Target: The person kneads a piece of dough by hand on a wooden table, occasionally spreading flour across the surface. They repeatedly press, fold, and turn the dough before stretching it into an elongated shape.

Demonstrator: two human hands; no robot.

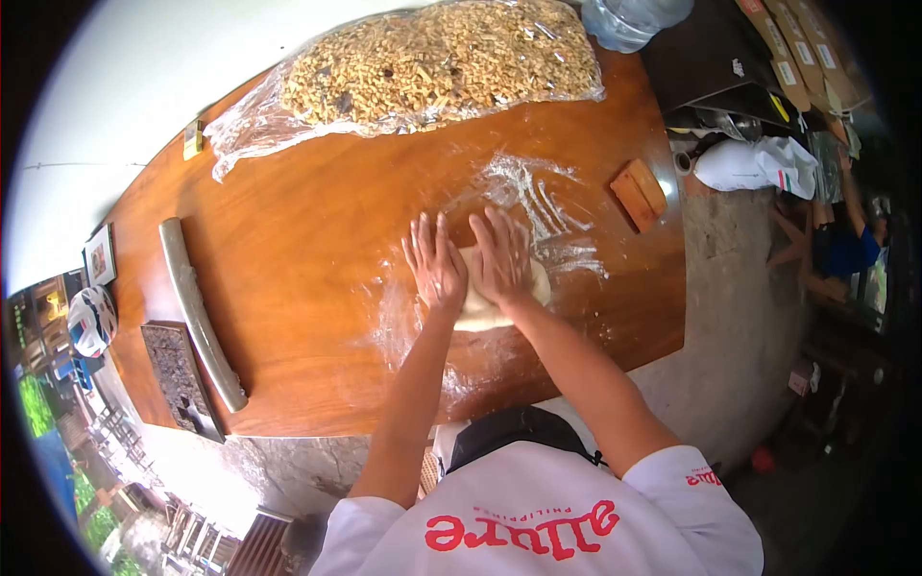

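A pale lump of dough (486, 317) lies on the wooden table, partly hidden beneath both hands. My left hand (435, 264) rests on its left side, fingers stretched forward and slightly apart. On the upper right part of the dough my right hand (502, 257) lies flat, with its fingers extended. The two hands are side by side, thumbs close together. White flour (538, 197) is smeared on the wood beyond the right hand, and more is scattered left of and below the dough.
At the table's far side lies a big clear plastic bag of light brown pieces (442, 67). A long wrapped roll (200, 312) and a dark framed slab (181, 376) are at left. A wooden block (638, 195) sits near the right edge of the table (307, 250). Another person (850, 245) is at far right.
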